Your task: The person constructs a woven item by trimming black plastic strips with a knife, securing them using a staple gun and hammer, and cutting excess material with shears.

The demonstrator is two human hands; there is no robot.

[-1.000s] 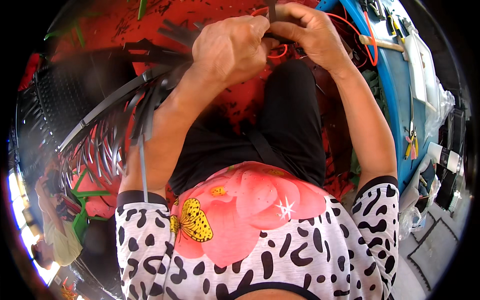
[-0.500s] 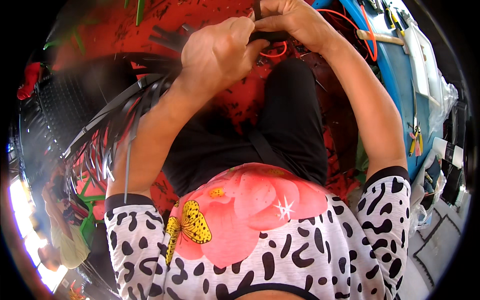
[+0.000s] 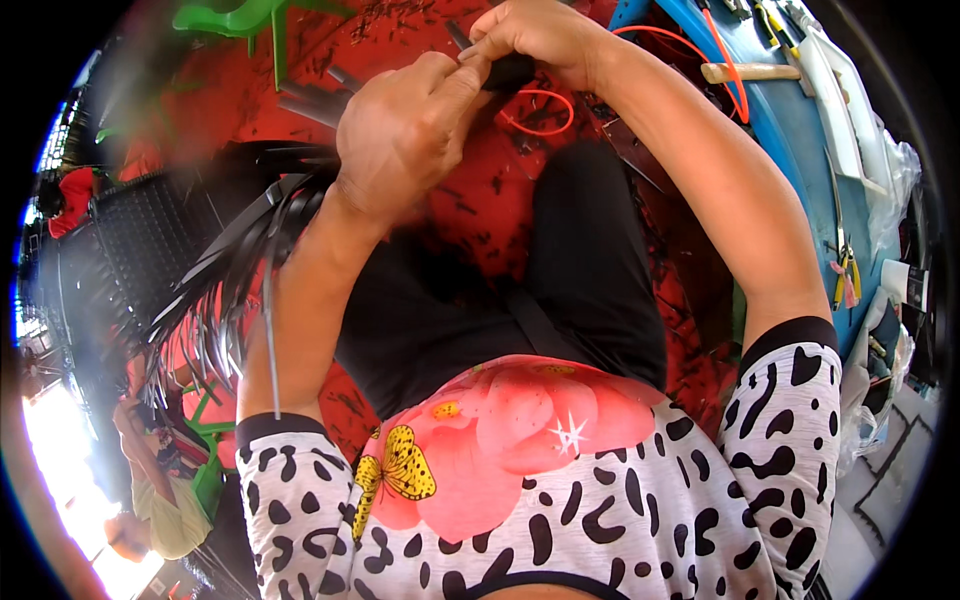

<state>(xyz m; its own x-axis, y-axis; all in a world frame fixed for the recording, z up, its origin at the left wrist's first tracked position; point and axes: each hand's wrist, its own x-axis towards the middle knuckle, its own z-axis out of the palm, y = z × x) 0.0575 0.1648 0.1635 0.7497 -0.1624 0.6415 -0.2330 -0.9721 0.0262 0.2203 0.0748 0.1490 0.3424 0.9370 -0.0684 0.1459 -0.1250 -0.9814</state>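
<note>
At left, a black textured panel [image 3: 145, 235] sits near a fringe of loose, flat black strips [image 3: 225, 250] hanging beside the left forearm [image 3: 315, 295]. Next, the left hand [image 3: 395, 130] curls inward and meets the right hand [image 3: 530, 38], its fingers bent close, with a dark piece [image 3: 512, 73] just below; what either pinches cannot be told. Rightward come a looped orange cord [image 3: 540, 133] and a blue tabletop [image 3: 795, 135] bearing a wooden-handled hammer [image 3: 745, 73].
</note>
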